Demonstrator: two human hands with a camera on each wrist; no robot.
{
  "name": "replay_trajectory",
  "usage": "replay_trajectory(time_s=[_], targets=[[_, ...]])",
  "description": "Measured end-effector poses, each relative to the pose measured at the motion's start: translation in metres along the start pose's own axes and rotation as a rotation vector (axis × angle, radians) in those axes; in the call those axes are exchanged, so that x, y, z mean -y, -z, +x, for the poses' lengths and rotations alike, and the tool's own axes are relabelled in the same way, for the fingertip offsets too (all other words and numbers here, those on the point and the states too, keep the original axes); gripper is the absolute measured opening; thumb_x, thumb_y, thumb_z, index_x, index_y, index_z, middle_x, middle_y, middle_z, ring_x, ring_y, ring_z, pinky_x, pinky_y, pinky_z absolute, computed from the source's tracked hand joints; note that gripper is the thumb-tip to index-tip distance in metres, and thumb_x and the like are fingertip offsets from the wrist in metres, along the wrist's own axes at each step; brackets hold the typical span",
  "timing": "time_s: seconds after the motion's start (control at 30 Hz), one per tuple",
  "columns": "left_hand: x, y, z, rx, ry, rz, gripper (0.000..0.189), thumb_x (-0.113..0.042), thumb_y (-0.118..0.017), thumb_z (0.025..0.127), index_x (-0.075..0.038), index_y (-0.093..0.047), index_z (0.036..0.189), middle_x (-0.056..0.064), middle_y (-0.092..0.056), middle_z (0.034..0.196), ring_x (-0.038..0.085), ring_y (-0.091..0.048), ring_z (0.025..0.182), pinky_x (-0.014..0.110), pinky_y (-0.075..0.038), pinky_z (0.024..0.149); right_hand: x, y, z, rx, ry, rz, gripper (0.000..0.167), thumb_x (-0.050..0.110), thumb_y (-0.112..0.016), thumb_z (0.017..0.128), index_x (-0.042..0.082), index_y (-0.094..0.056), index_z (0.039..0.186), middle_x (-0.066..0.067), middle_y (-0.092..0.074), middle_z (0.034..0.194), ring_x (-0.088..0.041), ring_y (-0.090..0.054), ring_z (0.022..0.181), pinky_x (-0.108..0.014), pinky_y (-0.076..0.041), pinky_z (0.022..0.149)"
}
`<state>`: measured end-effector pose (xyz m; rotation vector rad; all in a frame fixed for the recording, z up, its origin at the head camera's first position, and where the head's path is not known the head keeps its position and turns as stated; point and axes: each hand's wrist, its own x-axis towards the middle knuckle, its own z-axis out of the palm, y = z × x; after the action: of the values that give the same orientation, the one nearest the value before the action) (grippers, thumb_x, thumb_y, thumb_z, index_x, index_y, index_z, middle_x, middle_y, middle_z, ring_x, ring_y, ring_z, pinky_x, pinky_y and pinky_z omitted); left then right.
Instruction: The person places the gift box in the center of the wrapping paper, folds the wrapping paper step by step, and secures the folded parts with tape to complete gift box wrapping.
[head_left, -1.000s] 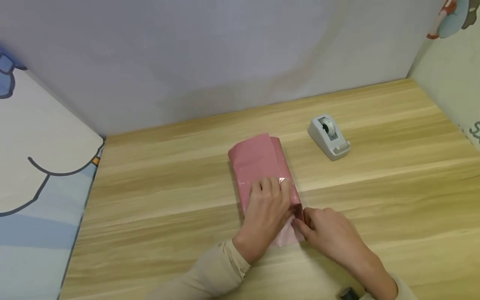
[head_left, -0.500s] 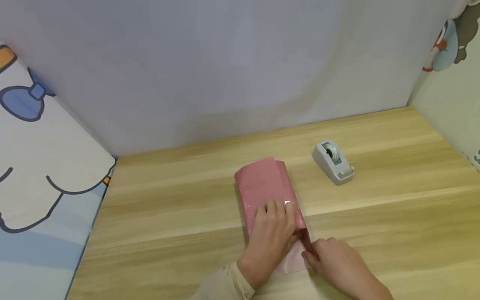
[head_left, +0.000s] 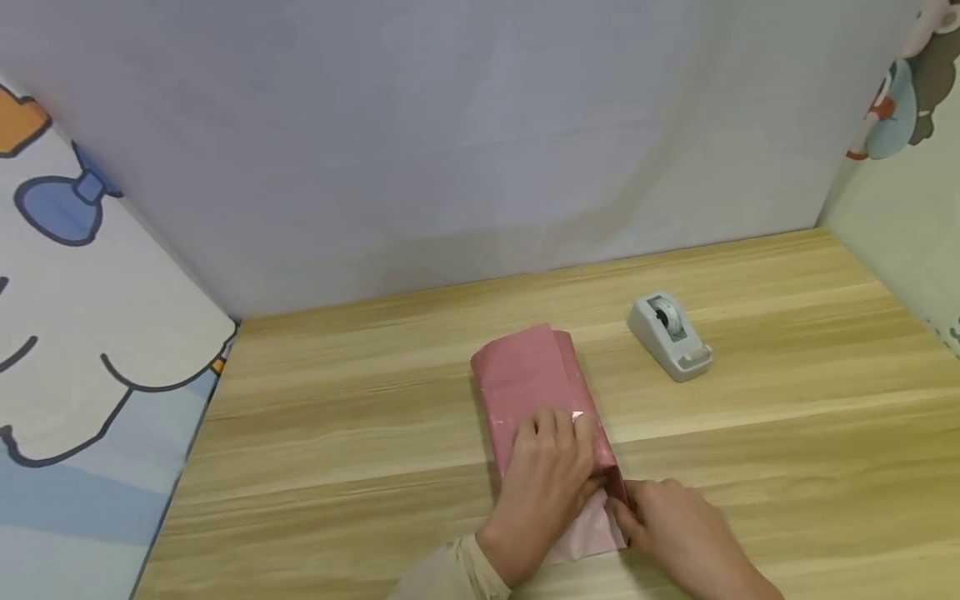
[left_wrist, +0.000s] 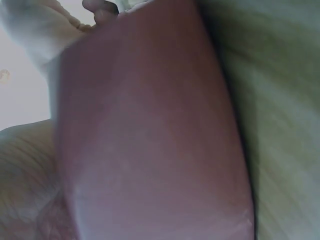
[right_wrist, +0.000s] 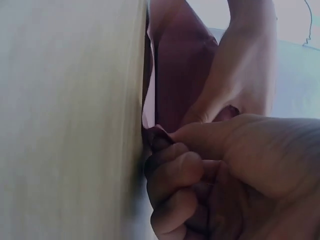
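A flat parcel [head_left: 521,379] in glossy pink wrapping paper lies on the wooden table, its near end unfolded and showing the paper's pale inner side [head_left: 588,533]. My left hand [head_left: 547,475] presses on the top near that end, fingers bent over the paper and thumb tucked at the end fold. At the near right corner my right hand [head_left: 678,525] pinches the paper's edge between thumb and curled forefinger. In the right wrist view, the pinched edge [right_wrist: 157,134] sits close to the tabletop. The pink side of the parcel [left_wrist: 150,125] fills most of the left wrist view.
A grey tape dispenser [head_left: 670,336] with a roll of clear tape stands to the right behind the parcel. A pale wall [head_left: 450,150] rises along the table's back edge, with cartoon-printed panels at left [head_left: 97,333] and right [head_left: 900,183].
The head view has tilted upward, so everything sits lower in it. Both hands keep their places on the parcel, the right one still pinching the paper at the corner.
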<state>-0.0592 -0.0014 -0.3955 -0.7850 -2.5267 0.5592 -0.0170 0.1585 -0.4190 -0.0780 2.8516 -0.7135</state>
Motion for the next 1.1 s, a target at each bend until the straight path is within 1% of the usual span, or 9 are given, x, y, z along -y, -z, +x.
replay_trajectory(time_s=[0.13,0.27,0.4,0.5,0.63,0.7,0.77,0.9,1.1], targets=[[0.0007,-0.0005,-0.0005,-0.018,0.003,-0.014,0.068,-0.086,-0.064,0.076,-0.021,-0.044,0.083,-0.007,-0.047,0.071,0.009,-0.044,0.065,0.022,-0.037,0.058,0.0009,-0.0033,-0.0021,0.014,-0.012,-0.014,0.044,0.022,-0.074,0.092,0.019,-0.046,0.059,0.006,-0.042,0.054,-0.013,-0.041,0.052,-0.029,-0.031,0.048],[0.0001,-0.0016,0.0004,-0.023,-0.003,-0.044,0.068,-0.085,-0.066,0.075,-0.021,-0.046,0.082,-0.007,-0.048,0.071,0.010,-0.045,0.066,0.022,-0.037,0.059,-0.0013,-0.0046,-0.0047,0.022,-0.018,-0.020,0.045,0.021,-0.076,0.091,0.019,-0.046,0.058,0.006,-0.040,0.053,-0.012,-0.039,0.051,-0.028,-0.029,0.048],[0.0006,-0.0026,0.0006,-0.017,-0.012,-0.049,0.068,-0.085,-0.066,0.076,-0.021,-0.046,0.082,-0.007,-0.047,0.070,0.009,-0.044,0.065,0.022,-0.037,0.058,-0.0044,-0.0037,-0.0052,0.066,0.012,0.023,0.043,0.024,-0.076,0.092,0.019,-0.050,0.058,0.008,-0.041,0.053,-0.010,-0.039,0.051,-0.026,-0.030,0.048],[0.0021,-0.0034,0.0015,-0.010,-0.018,-0.045,0.067,-0.085,-0.064,0.077,-0.020,-0.045,0.082,-0.007,-0.046,0.070,0.009,-0.045,0.065,0.021,-0.038,0.059,-0.0068,-0.0014,-0.0037,0.094,0.041,0.083,0.043,0.032,-0.074,0.095,0.019,-0.053,0.060,0.009,-0.042,0.054,-0.008,-0.038,0.051,-0.024,-0.030,0.048],[0.0041,-0.0040,0.0021,-0.003,-0.023,-0.044,0.067,-0.085,-0.063,0.078,-0.020,-0.045,0.083,-0.007,-0.047,0.072,0.009,-0.047,0.066,0.021,-0.041,0.060,-0.0060,0.0017,0.0003,0.038,0.057,0.066,0.040,0.037,-0.069,0.099,0.021,-0.052,0.066,0.009,-0.043,0.057,-0.007,-0.039,0.052,-0.024,-0.030,0.049],[0.0049,-0.0040,0.0017,-0.004,-0.025,-0.044,0.067,-0.085,-0.063,0.078,-0.021,-0.046,0.083,-0.007,-0.048,0.072,0.009,-0.048,0.067,0.022,-0.041,0.060,-0.0041,0.0018,0.0019,-0.006,0.053,0.036,0.036,0.033,-0.068,0.099,0.022,-0.052,0.069,0.008,-0.044,0.058,-0.008,-0.041,0.052,-0.025,-0.031,0.050],[0.0050,-0.0039,0.0016,-0.006,-0.025,-0.045,0.067,-0.085,-0.063,0.078,-0.021,-0.046,0.083,-0.007,-0.048,0.072,0.009,-0.047,0.066,0.022,-0.040,0.059,-0.0020,0.0014,0.0024,-0.029,0.045,0.015,0.035,0.028,-0.069,0.099,0.022,-0.051,0.069,0.008,-0.045,0.057,-0.010,-0.042,0.053,-0.026,-0.032,0.049],[0.0043,-0.0036,0.0020,-0.021,-0.015,-0.049,0.067,-0.085,-0.064,0.077,-0.021,-0.046,0.082,-0.008,-0.048,0.071,0.009,-0.046,0.065,0.022,-0.038,0.058,-0.0005,-0.0024,0.0015,-0.023,0.020,0.004,0.037,0.021,-0.070,0.095,0.020,-0.050,0.064,0.006,-0.044,0.055,-0.012,-0.042,0.051,-0.028,-0.032,0.048],[0.0032,-0.0033,0.0026,-0.035,0.003,-0.053,0.068,-0.086,-0.066,0.075,-0.021,-0.046,0.082,-0.008,-0.048,0.070,0.009,-0.046,0.065,0.022,-0.038,0.058,-0.0024,-0.0037,-0.0008,0.010,0.004,0.010,0.042,0.020,-0.072,0.092,0.019,-0.047,0.059,0.007,-0.041,0.053,-0.010,-0.038,0.049,-0.026,-0.028,0.046]])
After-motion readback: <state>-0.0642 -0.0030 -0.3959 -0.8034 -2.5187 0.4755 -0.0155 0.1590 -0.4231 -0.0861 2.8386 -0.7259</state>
